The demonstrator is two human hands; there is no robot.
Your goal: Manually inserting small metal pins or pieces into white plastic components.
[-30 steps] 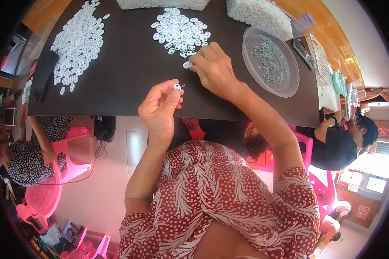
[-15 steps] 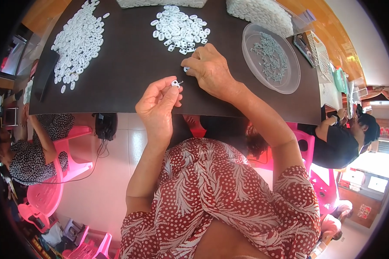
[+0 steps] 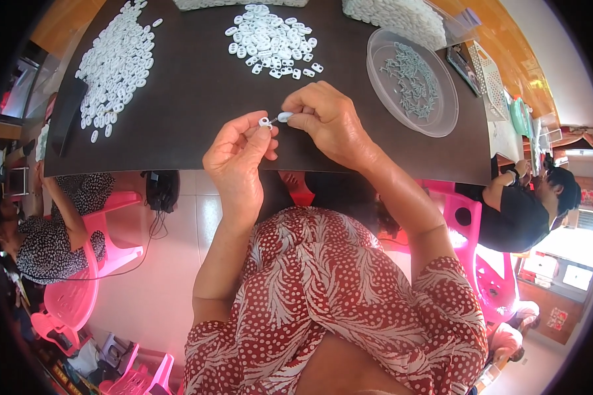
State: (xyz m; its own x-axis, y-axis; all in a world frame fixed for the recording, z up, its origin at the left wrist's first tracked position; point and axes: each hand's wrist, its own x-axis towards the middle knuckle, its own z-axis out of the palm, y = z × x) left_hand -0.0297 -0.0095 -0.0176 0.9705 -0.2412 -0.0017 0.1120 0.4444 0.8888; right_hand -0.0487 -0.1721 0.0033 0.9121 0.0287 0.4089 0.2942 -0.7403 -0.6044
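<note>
Above the near part of the table, my left hand (image 3: 237, 150) pinches a small white plastic piece with a round hole (image 3: 264, 122) between thumb and fingers. From it a thin metal screw (image 3: 274, 121) sticks out to the right. My right hand (image 3: 329, 125) grips a second white oval piece (image 3: 284, 116) by thumb and forefinger, close against the screw's free end; whether the screw has entered it I cannot tell. Beyond my hands lies a pile of similar white two-holed pieces (image 3: 270, 39). A round clear tray (image 3: 445, 99) on the right holds many small greyish-green screws (image 3: 412, 82).
A larger heap of white oval pieces (image 3: 117, 62) covers the table's left side beside a dark flat strip (image 3: 70, 118). Full clear containers (image 3: 395, 20) stand at the back. A phone (image 3: 463, 71) and white basket (image 3: 487, 79) lie right. People sit at both sides.
My right hand has come from near the pile toward my left hand, bringing a white piece up to the screw. My left hand has stayed nearly in place.
</note>
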